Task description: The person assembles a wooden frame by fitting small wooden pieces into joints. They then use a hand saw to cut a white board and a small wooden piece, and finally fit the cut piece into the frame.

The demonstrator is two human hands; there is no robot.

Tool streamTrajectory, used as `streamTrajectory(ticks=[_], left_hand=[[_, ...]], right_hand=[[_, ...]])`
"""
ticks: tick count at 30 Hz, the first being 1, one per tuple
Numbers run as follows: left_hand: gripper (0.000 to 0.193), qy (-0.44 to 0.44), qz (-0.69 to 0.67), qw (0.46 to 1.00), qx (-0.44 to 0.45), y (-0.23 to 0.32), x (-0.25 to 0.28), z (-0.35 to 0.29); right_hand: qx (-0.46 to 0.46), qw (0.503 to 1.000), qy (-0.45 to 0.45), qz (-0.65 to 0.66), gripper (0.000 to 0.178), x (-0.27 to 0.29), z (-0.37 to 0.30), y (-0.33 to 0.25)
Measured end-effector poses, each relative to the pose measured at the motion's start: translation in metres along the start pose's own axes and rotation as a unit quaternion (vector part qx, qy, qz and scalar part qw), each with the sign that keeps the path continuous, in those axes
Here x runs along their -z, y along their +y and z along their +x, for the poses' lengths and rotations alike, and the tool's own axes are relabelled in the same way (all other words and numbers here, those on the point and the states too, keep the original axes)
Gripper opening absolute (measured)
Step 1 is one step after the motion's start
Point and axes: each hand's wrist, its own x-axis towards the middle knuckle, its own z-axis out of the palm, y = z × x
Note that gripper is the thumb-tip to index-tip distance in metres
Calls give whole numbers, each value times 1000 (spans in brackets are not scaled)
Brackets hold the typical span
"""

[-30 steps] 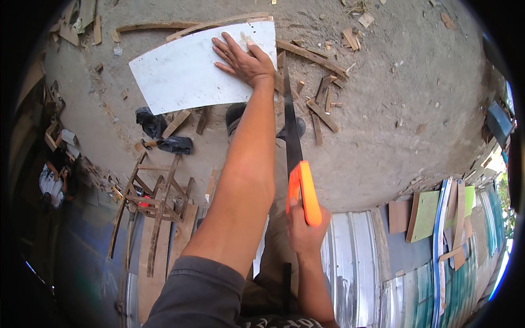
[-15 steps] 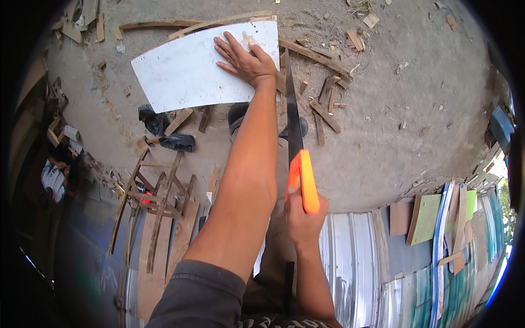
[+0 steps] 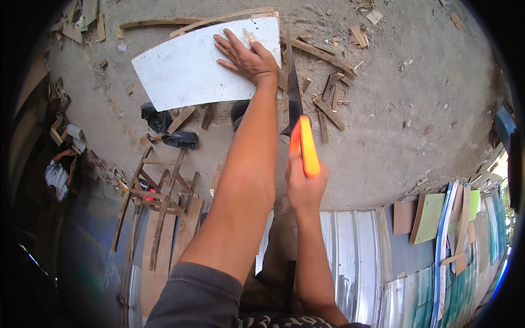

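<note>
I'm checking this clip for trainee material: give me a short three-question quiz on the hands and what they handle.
1. True or false: the left hand lies flat on the white board.
2. What does the right hand grip? A) a hammer B) the saw by its orange handle C) a wood strip
3. On which side of the left hand does the saw's blade run?

Key: 1 true; 2 B; 3 to its right, by the board's right edge.
</note>
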Motion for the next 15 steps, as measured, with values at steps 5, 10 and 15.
streamTrajectory(ticks=[5,10,15], left_hand=[[72,-1,8,1000,6,-5,1,0],[72,-4,6,1000,8,0,3,-3],[72,5,0,1000,2,-3,3,-1]], right_hand=[[120,991,8,-64,22,10,-37,10],[69,997,8,-23,20,-2,-7,7],[78,993,5,-91,25,11,-59,-3]])
